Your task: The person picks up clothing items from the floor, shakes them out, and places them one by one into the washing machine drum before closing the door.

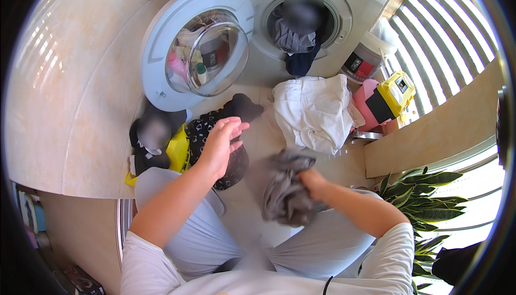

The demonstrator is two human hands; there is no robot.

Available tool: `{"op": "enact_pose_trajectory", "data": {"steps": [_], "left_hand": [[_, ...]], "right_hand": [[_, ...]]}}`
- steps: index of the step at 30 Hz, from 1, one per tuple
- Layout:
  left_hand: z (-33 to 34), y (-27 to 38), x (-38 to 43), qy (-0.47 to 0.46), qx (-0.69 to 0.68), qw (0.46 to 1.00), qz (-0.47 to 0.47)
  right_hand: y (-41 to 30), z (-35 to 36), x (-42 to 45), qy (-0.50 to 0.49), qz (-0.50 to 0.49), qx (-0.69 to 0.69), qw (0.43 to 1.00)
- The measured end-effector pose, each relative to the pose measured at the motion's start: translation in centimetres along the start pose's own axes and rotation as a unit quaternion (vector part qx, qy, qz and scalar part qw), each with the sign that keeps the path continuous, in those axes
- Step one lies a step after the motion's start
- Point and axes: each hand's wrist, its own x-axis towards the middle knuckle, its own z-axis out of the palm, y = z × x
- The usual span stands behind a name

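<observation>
My right hand [313,184] is closed on a crumpled grey-brown garment [288,198], blurred as if moving, above the floor between my knees. My left hand [223,146] is in the air, fingers apart and holding nothing. Below it lies a black garment with a white pattern [199,129]. White trousers or a similar white garment [312,109] lie on the floor past my right hand. Grey clothing [295,35] and a dark navy piece [301,62] hang out of the front-loading washing machine's drum opening [332,17].
The washer's round door [155,69] stands open at the left. By the left wall are dark clothes [147,164] and a yellow bag [178,150]. At the right are a plastic bucket [363,59], a pink container [365,101], a yellow-and-black box [397,89] and a snake plant [427,194].
</observation>
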Motion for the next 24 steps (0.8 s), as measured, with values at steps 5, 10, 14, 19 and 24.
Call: {"op": "enact_pose_trajectory", "data": {"steps": [5, 10, 14, 19, 24], "left_hand": [[2.4, -1.1, 0.3, -0.046, 0.078, 0.995, -0.045], [2.5, -0.3, 0.0, -0.07, 0.059, 0.991, -0.099], [2.2, 1.3, 1.0, -0.097, 0.029, 0.985, -0.14], [1.6, 2.4, 2.8, -0.056, 0.009, 0.983, -0.175], [0.9, 2.1, 2.9, -0.086, 0.0, 0.978, -0.191]], "right_hand": [[6.0, -3.8, 4.3, -0.029, 0.141, -0.236, 0.961], [-19.0, -1.8, 7.4, 0.073, -0.204, -0.493, 0.843], [-42.0, -4.8, 17.1, 0.434, -0.355, -0.603, 0.568], [-50.6, -6.5, 32.9, 0.62, -0.394, -0.624, 0.265], [-55.1, -3.4, 36.9, 0.374, -0.661, -0.353, 0.547]]}}
